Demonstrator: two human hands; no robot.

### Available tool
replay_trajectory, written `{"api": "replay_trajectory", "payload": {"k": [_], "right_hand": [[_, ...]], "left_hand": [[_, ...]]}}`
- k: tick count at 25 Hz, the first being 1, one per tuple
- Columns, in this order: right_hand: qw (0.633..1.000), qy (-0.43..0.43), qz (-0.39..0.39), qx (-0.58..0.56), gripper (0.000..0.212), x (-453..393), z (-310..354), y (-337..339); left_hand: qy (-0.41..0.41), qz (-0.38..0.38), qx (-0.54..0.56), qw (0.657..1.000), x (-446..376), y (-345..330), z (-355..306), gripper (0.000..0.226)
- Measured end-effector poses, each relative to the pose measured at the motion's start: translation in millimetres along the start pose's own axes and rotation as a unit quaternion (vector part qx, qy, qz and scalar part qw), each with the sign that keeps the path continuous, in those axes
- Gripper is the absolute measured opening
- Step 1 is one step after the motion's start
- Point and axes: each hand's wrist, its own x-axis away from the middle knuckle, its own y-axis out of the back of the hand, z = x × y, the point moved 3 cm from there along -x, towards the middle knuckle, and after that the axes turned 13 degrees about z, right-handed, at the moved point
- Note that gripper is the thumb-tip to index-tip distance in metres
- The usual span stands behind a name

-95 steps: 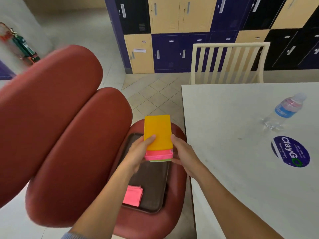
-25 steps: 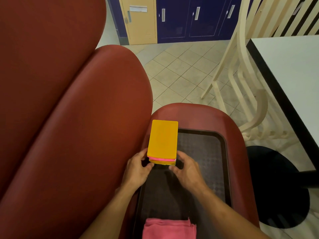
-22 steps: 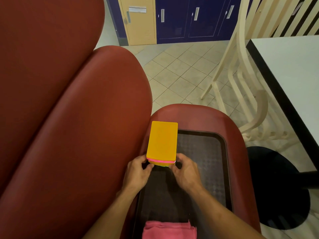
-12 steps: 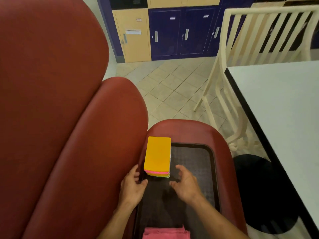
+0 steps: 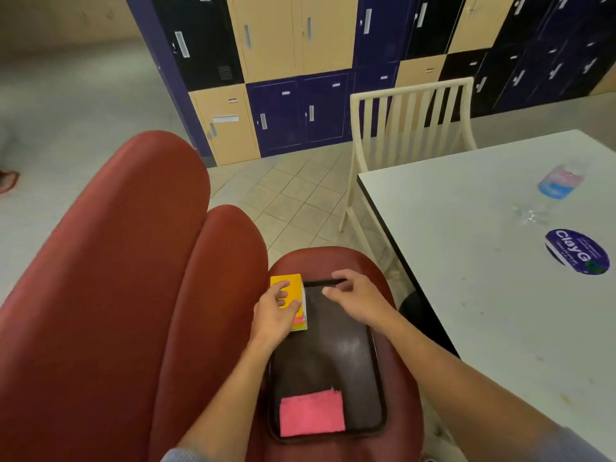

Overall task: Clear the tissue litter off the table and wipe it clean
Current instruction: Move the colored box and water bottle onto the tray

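Note:
A stack of cleaning cloths with an orange top [image 5: 290, 286] and pink and green layers below lies at the far left corner of a dark tray [image 5: 333, 361]. My left hand [image 5: 275, 315] rests on the stack, fingers spread over the orange top. My right hand [image 5: 355, 298] hovers over the tray's far end, fingers loosely bent and holding nothing. A folded pink cloth [image 5: 311, 413] lies at the tray's near end. The white table [image 5: 483, 278] stands to the right, speckled with small marks. I see no tissue on it.
The tray sits on a red padded stool [image 5: 403, 378] beside red seat cushions [image 5: 133, 295]. On the table lie a clear water bottle [image 5: 560, 181] and a round blue sticker [image 5: 578, 251]. A cream slatted chair [image 5: 411, 118] stands at the table's far end, lockers behind.
Both hands set the stack on the tray and let go. Since then my left hand has come onto the stack's top and my right hand has moved toward the tray's far end. The view has lifted.

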Motion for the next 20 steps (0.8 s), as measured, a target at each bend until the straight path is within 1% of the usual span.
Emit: {"api": "replay_trajectory", "payload": {"k": [4,8,12,16,20], "right_hand": [[0.998,0.027,-0.049,-0.025,0.042,53.2,16.5,40.7],[0.991,0.028,-0.099,-0.081,0.034,91.6,9.9,91.7],[0.981,0.007,-0.140,-0.134,0.036,121.6,-22.5,160.3],[0.968,-0.008,-0.175,-0.179,0.032,145.5,-62.6,231.7],[0.955,-0.012,-0.197,-0.222,0.031,152.2,-109.0,301.2]], "left_hand": [[-0.048,0.042,0.004,0.998,24.4,-22.6,-57.1,0.040],[-0.089,0.072,0.000,0.993,30.8,-58.8,-108.3,0.040],[-0.112,0.110,-0.022,0.987,22.6,-110.5,-164.0,0.037],[-0.130,0.145,-0.007,0.981,12.3,-166.9,-213.9,0.037],[-0.131,0.171,-0.003,0.977,-2.5,-230.8,-261.0,0.036]]}}
